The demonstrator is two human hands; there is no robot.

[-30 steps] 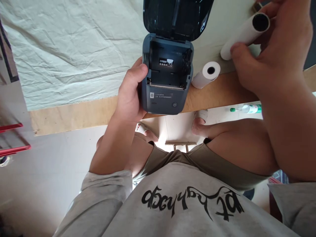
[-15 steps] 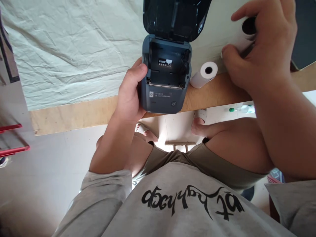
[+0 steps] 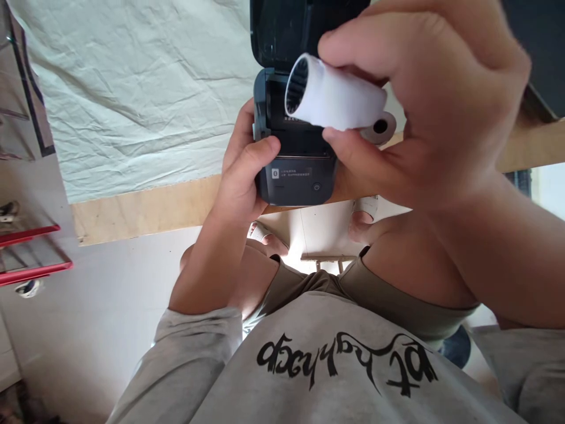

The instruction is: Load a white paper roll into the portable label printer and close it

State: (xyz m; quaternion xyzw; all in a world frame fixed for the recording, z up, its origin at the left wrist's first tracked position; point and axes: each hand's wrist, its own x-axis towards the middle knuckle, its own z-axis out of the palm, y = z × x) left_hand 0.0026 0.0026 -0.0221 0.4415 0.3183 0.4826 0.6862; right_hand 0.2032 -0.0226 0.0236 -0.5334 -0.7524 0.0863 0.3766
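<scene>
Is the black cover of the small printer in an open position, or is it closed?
Open: the black cover is swung back from the printer, leaving part of its inner compartment visible.

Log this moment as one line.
left hand: holds portable printer; lid: open; right hand: holds white paper roll, partly hiding printer bay; second roll: partly hidden

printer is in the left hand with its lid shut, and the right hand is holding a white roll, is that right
Not quite: the lid is open, not shut, as the head view shows. The printer is in the left hand, and the right hand is holding a white roll.
</scene>
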